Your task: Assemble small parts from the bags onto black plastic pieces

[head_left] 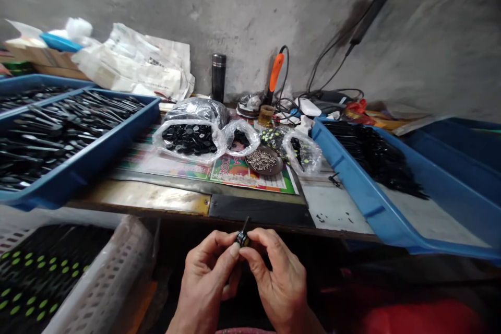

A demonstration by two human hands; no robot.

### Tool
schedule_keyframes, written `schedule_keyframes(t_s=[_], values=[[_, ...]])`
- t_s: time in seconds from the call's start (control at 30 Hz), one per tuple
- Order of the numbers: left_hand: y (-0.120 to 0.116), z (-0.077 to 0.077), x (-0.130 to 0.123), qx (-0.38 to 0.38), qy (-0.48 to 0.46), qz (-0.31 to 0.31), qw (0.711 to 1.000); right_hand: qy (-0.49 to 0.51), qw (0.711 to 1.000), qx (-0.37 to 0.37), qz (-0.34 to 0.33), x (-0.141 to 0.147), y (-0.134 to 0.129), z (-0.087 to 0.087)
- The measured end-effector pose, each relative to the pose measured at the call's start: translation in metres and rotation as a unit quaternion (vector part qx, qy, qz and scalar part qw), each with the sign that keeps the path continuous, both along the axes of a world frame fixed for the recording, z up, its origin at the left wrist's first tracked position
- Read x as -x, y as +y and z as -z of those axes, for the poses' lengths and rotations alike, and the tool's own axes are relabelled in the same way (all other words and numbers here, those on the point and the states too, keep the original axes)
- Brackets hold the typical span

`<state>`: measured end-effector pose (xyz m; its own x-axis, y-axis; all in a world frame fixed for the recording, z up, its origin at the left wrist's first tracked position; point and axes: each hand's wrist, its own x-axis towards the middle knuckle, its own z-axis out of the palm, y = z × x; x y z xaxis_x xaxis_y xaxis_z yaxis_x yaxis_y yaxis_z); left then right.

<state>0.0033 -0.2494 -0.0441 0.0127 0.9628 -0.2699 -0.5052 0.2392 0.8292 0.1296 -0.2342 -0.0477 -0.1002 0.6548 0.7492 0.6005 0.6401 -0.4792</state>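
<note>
Just below the front edge of the table [336, 214], over a dark gap: left hand [205, 279] and right hand [278, 276] close together, fingertips almost meeting. Grip is a two-sided pinch. Left thumb [234, 250] and right fingers [256, 240] press on a small black part [243, 239] from opposite sides, with a thin black pin [246, 225] sticking up from it. Part type too small to tell. It sits between the hands, off the table, not touching it.

Nearest to the hands: white plastic crate [117, 266] at lower left, holding black pieces with green dots [35, 276]. Table edge has a metal strip [148, 197].

Farther along the table: clear plastic bags of black discs [190, 138] and a brown dish of small screws [264, 160], both on a printed paper sheet [250, 180]. Blue tray [78, 180] at left, full of long black parts [66, 135]. Second blue tray [352, 188] at right, with a pile of black parts [371, 156].

Against the wall: black flask [218, 77], orange-handled tool [276, 70], tangled cables [332, 95].
</note>
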Motion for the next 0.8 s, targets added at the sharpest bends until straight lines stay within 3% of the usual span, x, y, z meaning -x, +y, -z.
schedule_keyframes(t_s=[0.3,0.67,0.8], values=[[-0.003,0.004,-0.002,-0.017,0.014,-0.006,1.000,-0.017,0.999,0.044,-0.023,-0.007,0.001,-0.002],[-0.004,0.004,0.000,-0.009,0.018,-0.008,1.000,-0.104,0.994,-0.019,0.015,-0.004,0.009,0.000],[-0.004,0.005,0.000,-0.004,0.013,-0.014,1.000,-0.072,0.996,-0.039,0.041,0.001,0.008,0.003]])
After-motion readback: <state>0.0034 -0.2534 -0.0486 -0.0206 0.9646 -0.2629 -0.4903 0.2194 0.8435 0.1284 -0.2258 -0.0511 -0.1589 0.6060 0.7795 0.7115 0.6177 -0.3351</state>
